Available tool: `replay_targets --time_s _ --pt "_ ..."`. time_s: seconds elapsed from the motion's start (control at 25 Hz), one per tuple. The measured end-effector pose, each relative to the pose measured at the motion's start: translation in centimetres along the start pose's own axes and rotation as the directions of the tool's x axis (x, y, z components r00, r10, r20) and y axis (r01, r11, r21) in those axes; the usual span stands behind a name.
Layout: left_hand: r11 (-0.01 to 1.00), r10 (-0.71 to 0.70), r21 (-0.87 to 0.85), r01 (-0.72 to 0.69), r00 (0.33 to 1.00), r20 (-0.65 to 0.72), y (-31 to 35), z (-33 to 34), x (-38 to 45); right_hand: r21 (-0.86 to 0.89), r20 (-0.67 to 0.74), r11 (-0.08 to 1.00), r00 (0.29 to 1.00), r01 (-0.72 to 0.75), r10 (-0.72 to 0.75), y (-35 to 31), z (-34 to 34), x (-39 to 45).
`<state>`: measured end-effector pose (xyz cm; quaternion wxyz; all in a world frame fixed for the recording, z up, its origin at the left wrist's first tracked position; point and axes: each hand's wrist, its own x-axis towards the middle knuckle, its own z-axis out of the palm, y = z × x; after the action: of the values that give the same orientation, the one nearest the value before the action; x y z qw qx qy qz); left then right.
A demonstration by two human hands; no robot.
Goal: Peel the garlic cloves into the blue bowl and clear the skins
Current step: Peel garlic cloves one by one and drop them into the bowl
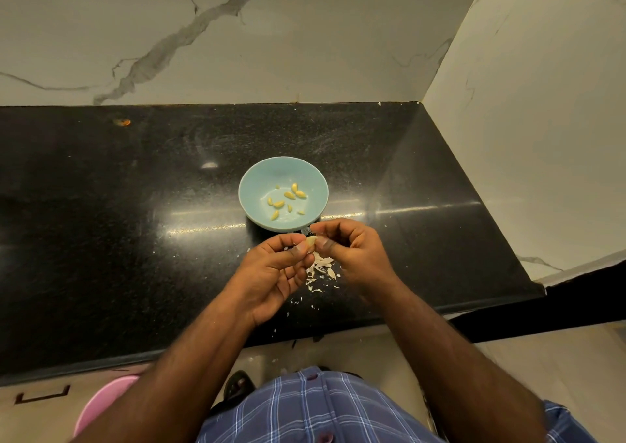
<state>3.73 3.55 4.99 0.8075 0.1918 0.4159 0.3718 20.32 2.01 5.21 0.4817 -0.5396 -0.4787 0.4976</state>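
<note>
**Garlic clove held between both hands, just below the bowl**

Centre of frame: a pale, partly skinned garlic clove (311, 240) held above a black speckled stone countertop (135, 239). Left hand (276, 275), palm up, fingers curled, thumb and forefinger pinching the clove's lower end. Right hand (352, 256) closes in from the right, fingertips bunched at the clove's upper side; whether they grip clove or loose skin cannot be told.

Just above the hands: a round light-blue ceramic bowl (257, 185) on the counter, holding about nine yellowish peeled garlic cloves (288, 198) scattered over its bottom.

Below and between the hands: a small heap of white papery garlic skins (321, 269) on the counter, flecks trailing toward the near edge.

Lower left corner: part of a pink plastic tub (105, 405) on the floor. Bottom centre: a blue checked shirt (321, 408).
</note>
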Motion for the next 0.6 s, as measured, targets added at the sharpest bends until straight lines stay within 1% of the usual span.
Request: replay_targets --time_s 0.08,0.24,0.4,0.6 --pt "1.000 0.022 0.013 -0.021 1.000 -0.011 0.05 -0.10 0.13 0.002 -0.001 1.000 1.000 -0.021 0.021 -0.02 -0.20 0.09" --pt "0.995 0.065 0.073 -0.063 0.997 -0.037 -0.02 -0.23 0.30 -0.006 0.007 1.000 1.000 0.018 -0.018 -0.27 -0.48 0.13" --pt "0.982 0.114 0.156 -0.105 0.992 -0.052 -0.14 -0.24 0.23 -0.051 -0.001 0.998 1.000 0.030 -0.030 -0.04 -0.39 0.33" --pt "0.973 0.133 0.197 -0.116 0.989 -0.072 0.10 0.01 0.01 -0.099 -0.024 0.995 0.999 0.034 -0.037 0.12 -0.09 0.32"
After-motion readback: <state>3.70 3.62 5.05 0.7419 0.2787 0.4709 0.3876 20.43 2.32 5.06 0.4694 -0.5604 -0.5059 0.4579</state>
